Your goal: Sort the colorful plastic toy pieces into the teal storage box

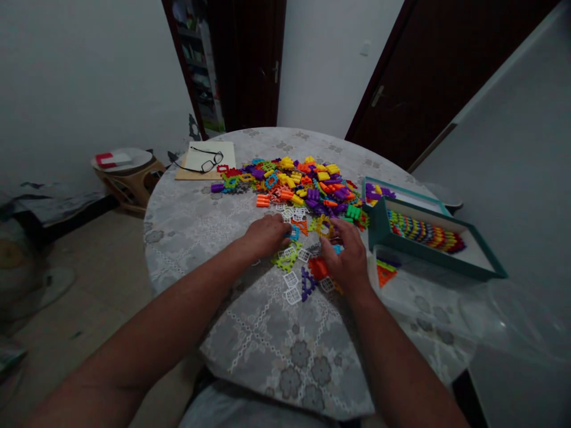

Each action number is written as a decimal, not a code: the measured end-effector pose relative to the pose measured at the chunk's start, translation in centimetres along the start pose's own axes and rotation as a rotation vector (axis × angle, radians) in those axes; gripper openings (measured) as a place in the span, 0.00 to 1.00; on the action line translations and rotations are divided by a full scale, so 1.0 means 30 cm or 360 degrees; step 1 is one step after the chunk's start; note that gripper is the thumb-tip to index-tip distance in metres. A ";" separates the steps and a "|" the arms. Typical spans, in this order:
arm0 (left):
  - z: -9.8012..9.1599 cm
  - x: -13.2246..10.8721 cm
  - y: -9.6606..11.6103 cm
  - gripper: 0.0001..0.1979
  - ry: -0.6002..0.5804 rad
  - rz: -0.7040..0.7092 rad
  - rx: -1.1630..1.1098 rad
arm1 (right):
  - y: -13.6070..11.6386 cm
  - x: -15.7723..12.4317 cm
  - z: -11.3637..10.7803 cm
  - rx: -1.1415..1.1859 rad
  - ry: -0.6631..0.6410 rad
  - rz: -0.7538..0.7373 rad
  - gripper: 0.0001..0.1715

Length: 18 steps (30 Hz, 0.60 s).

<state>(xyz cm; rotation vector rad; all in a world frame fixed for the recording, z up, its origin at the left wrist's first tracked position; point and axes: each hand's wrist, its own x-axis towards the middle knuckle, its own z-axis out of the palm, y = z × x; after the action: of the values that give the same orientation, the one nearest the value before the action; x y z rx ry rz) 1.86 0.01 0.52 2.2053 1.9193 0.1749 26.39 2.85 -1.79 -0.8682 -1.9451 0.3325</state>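
Note:
A heap of colourful plastic building pieces (303, 181) lies across the middle of the round table (267, 333). My left hand (267, 233) rests knuckles up at the heap's near edge, fingers curled onto small white and blue pieces (292, 223). My right hand (347, 255) lies beside it, fingers bent down over a yellow-green piece (322, 226), with an orange piece (317, 267) just by the palm. Loose white lattice squares (292, 288), a lime piece (288, 258) and a purple triangle (307, 284) lie between and in front of both hands. What either hand grips is hidden.
A teal box (379, 229) with sorted pieces stands to the right, with its lid (401, 193) behind. A clear plastic container (513, 315) sits at the right edge. Glasses (209, 159) lie on a pad (191, 169) at the far left. A stool (129, 175) and doors (250, 59) are beyond.

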 end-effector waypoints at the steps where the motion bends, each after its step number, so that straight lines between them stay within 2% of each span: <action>1: 0.006 0.004 -0.002 0.12 -0.0012 0.0004 0.0022 | 0.004 0.003 -0.003 -0.0008 0.0033 0.0051 0.22; 3: 0.013 0.001 -0.015 0.11 0.0006 0.0022 -0.0004 | 0.013 0.008 -0.008 -0.0016 0.0085 0.0127 0.22; 6: 0.016 -0.020 -0.042 0.11 0.0143 0.0090 -0.0184 | 0.019 0.009 -0.011 -0.0007 0.0115 0.0167 0.23; 8: 0.013 -0.036 -0.052 0.12 0.0237 0.0159 -0.0418 | 0.015 0.006 -0.011 0.0017 0.0091 0.0143 0.25; 10: 0.006 -0.048 -0.049 0.16 0.0246 0.0199 -0.0724 | 0.003 0.001 -0.007 0.0042 0.0034 0.0060 0.26; 14: 0.000 -0.064 -0.012 0.21 0.0066 0.0142 -0.1360 | -0.029 -0.016 0.018 0.0101 -0.0160 -0.0141 0.28; 18: 0.006 -0.078 0.021 0.22 -0.0190 0.0191 -0.1812 | -0.042 -0.031 0.047 0.0165 -0.0280 -0.0181 0.27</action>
<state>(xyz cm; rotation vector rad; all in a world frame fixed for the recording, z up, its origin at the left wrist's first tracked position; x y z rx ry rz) 2.17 -2.39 0.62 1.4620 1.1151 0.8714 24.91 1.50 -2.44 -0.6770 -2.1097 0.4508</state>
